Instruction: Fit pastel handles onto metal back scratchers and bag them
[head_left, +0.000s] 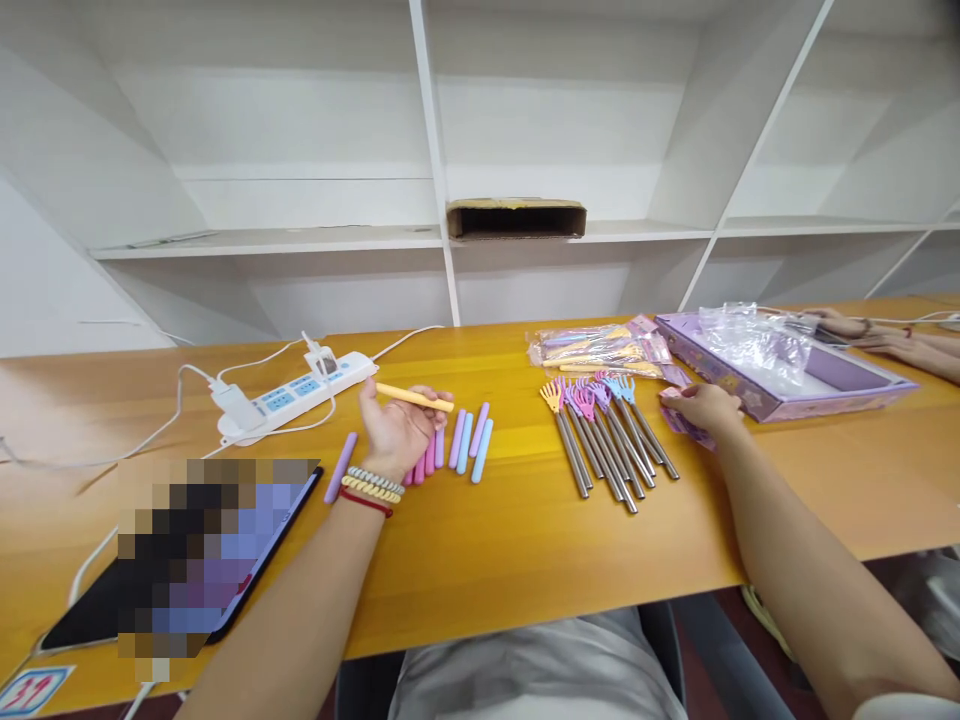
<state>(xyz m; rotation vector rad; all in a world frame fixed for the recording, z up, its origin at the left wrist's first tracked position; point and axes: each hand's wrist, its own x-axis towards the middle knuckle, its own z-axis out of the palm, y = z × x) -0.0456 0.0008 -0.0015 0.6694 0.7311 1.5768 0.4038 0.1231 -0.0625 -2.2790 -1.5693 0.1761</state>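
Note:
Palm up, my left hand (397, 432) holds a smooth yellow tube (414, 397) across its thumb and fingers. Beneath and beside it lie several pink, purple and blue tubes (465, 440), partly hidden by the hand. A single purple tube (341, 467) lies left of my wrist. My right hand (709, 410) has its fingers closed on a purple printed wrapper or card (694, 432) on the table. Left of that hand are several metal back scratchers (611, 440) with yellow, pink, purple and blue claw heads. Behind them are back scratchers in clear printed bags (600, 347).
A purple box (840, 402) holding crumpled clear plastic (750, 340) stands at right, with another person's hands (892, 335) behind it. At left are a power strip (300, 395) with cables and a tablet (225, 560). A cardboard box (517, 220) sits on the shelf.

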